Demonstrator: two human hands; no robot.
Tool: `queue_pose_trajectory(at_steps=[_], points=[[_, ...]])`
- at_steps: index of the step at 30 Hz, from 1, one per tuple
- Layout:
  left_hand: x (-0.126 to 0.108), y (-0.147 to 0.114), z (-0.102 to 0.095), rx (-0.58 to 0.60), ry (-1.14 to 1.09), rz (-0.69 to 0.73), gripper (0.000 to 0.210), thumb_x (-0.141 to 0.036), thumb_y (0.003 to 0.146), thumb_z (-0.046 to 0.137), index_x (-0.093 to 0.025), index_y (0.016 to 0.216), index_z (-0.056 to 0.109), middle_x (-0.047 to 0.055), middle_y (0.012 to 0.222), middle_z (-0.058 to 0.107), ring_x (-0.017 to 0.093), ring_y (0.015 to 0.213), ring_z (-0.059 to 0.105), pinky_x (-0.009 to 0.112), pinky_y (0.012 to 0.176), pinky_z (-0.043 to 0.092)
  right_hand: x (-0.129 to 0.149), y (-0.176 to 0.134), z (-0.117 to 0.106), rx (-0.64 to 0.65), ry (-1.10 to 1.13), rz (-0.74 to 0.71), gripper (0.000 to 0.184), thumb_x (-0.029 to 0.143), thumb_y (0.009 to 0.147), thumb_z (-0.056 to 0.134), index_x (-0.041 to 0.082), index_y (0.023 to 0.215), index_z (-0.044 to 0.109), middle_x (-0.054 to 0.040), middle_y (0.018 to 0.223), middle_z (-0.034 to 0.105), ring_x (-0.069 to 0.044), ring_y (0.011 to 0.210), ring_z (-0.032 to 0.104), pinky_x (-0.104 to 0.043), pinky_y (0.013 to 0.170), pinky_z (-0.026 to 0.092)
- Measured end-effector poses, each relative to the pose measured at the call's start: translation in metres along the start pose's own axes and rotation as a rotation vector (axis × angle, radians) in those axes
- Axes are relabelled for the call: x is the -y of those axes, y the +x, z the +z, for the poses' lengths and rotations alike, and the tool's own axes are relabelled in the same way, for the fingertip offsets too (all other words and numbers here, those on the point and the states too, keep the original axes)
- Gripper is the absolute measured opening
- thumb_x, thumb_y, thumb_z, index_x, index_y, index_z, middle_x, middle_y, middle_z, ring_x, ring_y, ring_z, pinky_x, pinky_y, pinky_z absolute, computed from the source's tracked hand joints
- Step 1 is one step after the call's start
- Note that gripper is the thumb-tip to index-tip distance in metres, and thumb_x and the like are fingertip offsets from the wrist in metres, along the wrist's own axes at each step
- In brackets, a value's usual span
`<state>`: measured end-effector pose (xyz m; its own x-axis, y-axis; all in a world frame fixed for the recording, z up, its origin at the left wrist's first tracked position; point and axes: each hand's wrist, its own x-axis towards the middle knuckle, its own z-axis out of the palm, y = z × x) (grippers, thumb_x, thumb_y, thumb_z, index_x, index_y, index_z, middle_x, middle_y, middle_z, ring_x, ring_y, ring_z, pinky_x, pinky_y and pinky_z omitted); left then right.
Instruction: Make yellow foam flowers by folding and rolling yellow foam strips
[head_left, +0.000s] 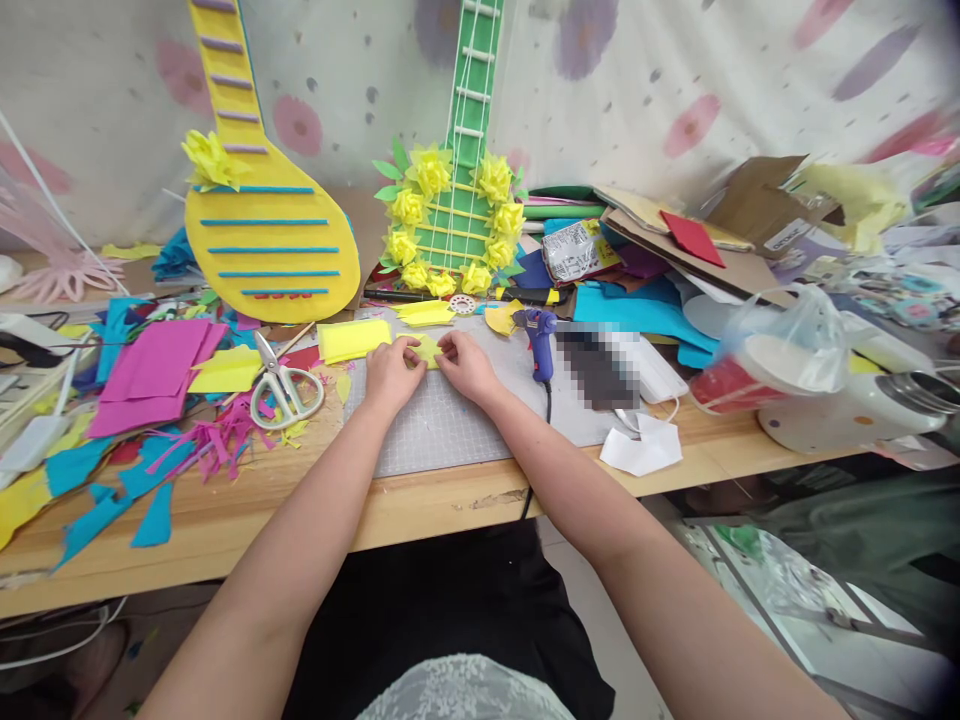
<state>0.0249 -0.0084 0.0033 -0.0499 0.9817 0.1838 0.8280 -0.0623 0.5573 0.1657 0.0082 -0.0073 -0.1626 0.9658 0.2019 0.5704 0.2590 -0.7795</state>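
A small piece of yellow crepe paper [428, 351] lies between my two hands, over the grey cutting mat [442, 430]. My left hand [394, 375] pinches its left edge with thumb and forefinger. On the opposite edge, my right hand [465, 365] grips it the same way. Left of my left hand is a folded yellow crepe strip [354, 340]. Cut yellow pieces [424, 313] lie just beyond my fingers. A purple glue gun [540, 342] rests on the mat to the right. Behind stands a green paper instrument [457, 225] ringed with yellow paper flowers.
White-handled scissors [286, 390] lie among magenta paper [154, 372] and blue scraps on the left. A yellow paper instrument [271, 240] leans at the back. On the right are a pixelated dark object [598, 368], a bagged cup [765, 370] and a metal-mouthed bottle [847, 412].
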Motion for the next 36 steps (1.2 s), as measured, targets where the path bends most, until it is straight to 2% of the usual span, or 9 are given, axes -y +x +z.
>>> queue_pose_trajectory(at_steps=[9, 20, 25, 31, 36], points=[[0.0, -0.001, 0.001, -0.013, 0.048, 0.02, 0.028, -0.021, 0.074, 0.058, -0.022, 0.102, 0.061, 0.0, 0.082, 0.071, 0.024, 0.096, 0.057, 0.038, 0.09, 0.037, -0.003, 0.0, 0.002, 0.007, -0.028, -0.025, 0.022, 0.005, 0.069, 0.048, 0.019, 0.086, 0.05, -0.0019, 0.093, 0.055, -0.01, 0.074, 0.057, -0.032, 0.081, 0.047], [-0.003, -0.001, 0.001, -0.03, 0.094, 0.047, 0.02, -0.019, 0.074, 0.055, -0.024, 0.092, 0.062, 0.0, 0.08, 0.07, 0.024, 0.094, 0.056, 0.038, 0.088, 0.037, 0.006, -0.003, -0.001, 0.04, -0.101, -0.001, 0.022, 0.004, 0.073, 0.047, 0.017, 0.09, 0.052, -0.0044, 0.099, 0.054, -0.01, 0.078, 0.057, -0.029, 0.082, 0.046], [-0.001, 0.0, 0.002, 0.005, 0.14, 0.098, 0.01, -0.022, 0.075, 0.055, -0.024, 0.078, 0.065, 0.001, 0.082, 0.07, 0.024, 0.093, 0.055, 0.039, 0.086, 0.036, 0.007, -0.004, -0.001, 0.059, -0.138, -0.013, 0.02, 0.005, 0.075, 0.046, 0.017, 0.089, 0.055, -0.0052, 0.1, 0.054, -0.012, 0.081, 0.057, -0.03, 0.084, 0.045], [0.0, -0.002, 0.001, 0.021, 0.198, 0.107, 0.017, -0.028, 0.079, 0.052, -0.025, 0.082, 0.068, 0.004, 0.087, 0.07, 0.025, 0.096, 0.052, 0.041, 0.088, 0.034, 0.006, -0.003, 0.0, 0.104, -0.176, -0.05, 0.02, 0.006, 0.078, 0.044, 0.016, 0.082, 0.06, -0.0056, 0.095, 0.056, -0.015, 0.091, 0.055, -0.028, 0.086, 0.043], [-0.002, -0.005, 0.001, 0.021, 0.207, 0.088, 0.018, -0.035, 0.079, 0.054, -0.025, 0.083, 0.068, 0.005, 0.089, 0.068, 0.026, 0.098, 0.051, 0.042, 0.091, 0.031, 0.004, -0.002, -0.001, 0.114, -0.163, -0.059, 0.019, 0.006, 0.078, 0.045, 0.017, 0.082, 0.06, -0.0049, 0.094, 0.056, -0.014, 0.09, 0.055, -0.029, 0.087, 0.044]])
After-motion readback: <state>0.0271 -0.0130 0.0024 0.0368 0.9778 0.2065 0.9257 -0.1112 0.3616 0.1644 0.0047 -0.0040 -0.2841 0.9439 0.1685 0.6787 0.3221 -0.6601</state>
